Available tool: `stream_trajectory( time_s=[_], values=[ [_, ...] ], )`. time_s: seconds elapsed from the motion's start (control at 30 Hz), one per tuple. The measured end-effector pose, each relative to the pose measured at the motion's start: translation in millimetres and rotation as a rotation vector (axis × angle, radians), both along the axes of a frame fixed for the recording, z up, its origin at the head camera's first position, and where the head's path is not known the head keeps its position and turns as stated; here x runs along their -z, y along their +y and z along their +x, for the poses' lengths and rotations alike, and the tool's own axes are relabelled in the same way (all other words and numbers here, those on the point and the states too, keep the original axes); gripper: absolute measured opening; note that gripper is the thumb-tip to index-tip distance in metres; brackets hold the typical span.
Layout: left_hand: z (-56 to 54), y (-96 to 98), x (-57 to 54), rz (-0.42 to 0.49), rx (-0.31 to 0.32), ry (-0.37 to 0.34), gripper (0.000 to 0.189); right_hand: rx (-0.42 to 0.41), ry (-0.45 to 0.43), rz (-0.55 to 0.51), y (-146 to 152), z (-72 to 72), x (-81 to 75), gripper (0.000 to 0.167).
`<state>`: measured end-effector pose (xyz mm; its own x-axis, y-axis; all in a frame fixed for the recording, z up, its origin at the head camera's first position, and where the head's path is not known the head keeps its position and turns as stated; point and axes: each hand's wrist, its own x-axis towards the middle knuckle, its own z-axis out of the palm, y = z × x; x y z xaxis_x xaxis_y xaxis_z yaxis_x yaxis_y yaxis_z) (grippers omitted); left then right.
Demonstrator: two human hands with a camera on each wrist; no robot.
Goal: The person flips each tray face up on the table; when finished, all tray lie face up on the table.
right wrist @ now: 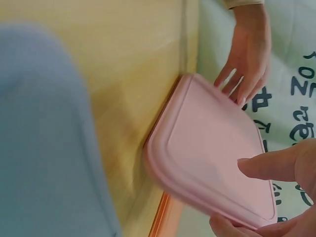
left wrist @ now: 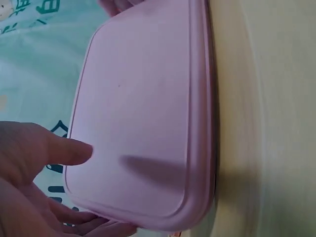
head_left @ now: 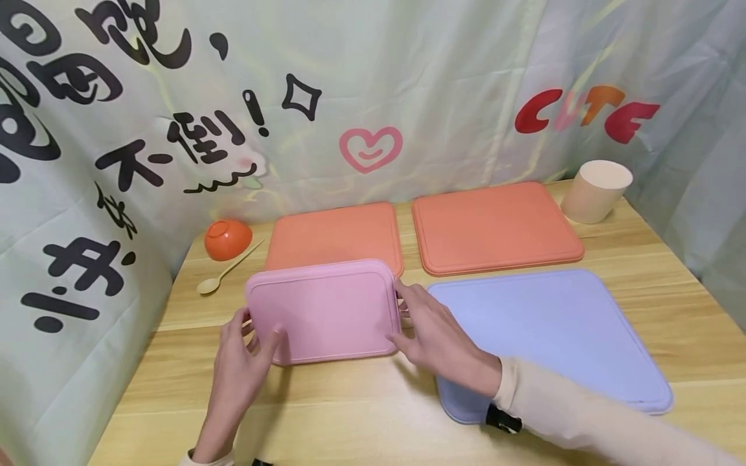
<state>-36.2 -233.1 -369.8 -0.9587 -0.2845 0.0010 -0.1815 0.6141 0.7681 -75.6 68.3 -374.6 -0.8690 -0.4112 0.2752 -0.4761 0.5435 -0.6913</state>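
A pink tray [head_left: 332, 310], rectangular with rounded corners, is tilted up with its flat face towards me in the head view. My left hand [head_left: 241, 366] grips its left end, thumb on the face and fingers behind the edge. At the other end my right hand [head_left: 440, 336] holds it with the thumb near the lower right corner and the fingers round the side. The left wrist view shows the tray's [left wrist: 133, 108] long lower side close over the wood. Behind it, part of an orange tray [head_left: 335, 233] is hidden.
A second orange tray [head_left: 495, 226] lies at the back right, in front of a cream cup [head_left: 597, 192]. My right forearm passes over a large lavender tray [head_left: 542, 330]. At the back left are an upturned orange bowl [head_left: 227, 241] and a wooden spoon [head_left: 210, 285]. A printed curtain [head_left: 443, 84] hangs behind.
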Motion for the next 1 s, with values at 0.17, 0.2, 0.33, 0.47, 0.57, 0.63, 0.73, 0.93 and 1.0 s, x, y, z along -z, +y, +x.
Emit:
stream_trajectory(
  time_s=[0.17, 0.2, 0.33, 0.47, 0.57, 0.63, 0.73, 0.93, 1.0],
  values=[
    [5.9, 3.8, -4.7, 0.165, -0.036, 0.07, 0.069, -0.012, 0.005, -0.059, 3, 10.1, -4.7, 0.088],
    [6.8, 4.3, -5.6, 0.183, -0.049, 0.076, 0.068, -0.012, 0.007, -0.068, 3, 12.0, -5.4, 0.089],
    [10.3, 5.3, -9.5, 0.226, -0.1, 0.069, 0.063, -0.018, -0.004, -0.113, 6, 19.8, -7.3, 0.09],
    [12.6, 4.4, -11.5, 0.327, -0.113, 0.082, 0.06, -0.039, -0.052, -0.191, 7, 25.9, -8.7, 0.087],
    [13.0, 2.5, -11.7, 0.449, -0.117, 0.112, 0.058, -0.056, -0.081, -0.243, 7, 27.9, -9.5, 0.083],
    [13.1, 0.9, -11.5, 0.508, -0.125, 0.122, 0.057, -0.064, -0.108, -0.271, 8, 28.4, -9.9, 0.079],
    [13.0, -0.8, -11.2, 0.559, -0.151, 0.121, 0.056, -0.075, -0.164, -0.314, 9, 28.6, -10.4, 0.071],
    [14.1, -4.6, -11.8, 0.658, -0.174, 0.091, 0.054, -0.064, -0.308, -0.385, 14, 28.2, -10.2, 0.06],
    [14.9, -5.8, -12.2, 0.692, -0.173, 0.082, 0.057, -0.058, -0.346, -0.411, 14, 27.7, -10.4, 0.059]
  ],
)
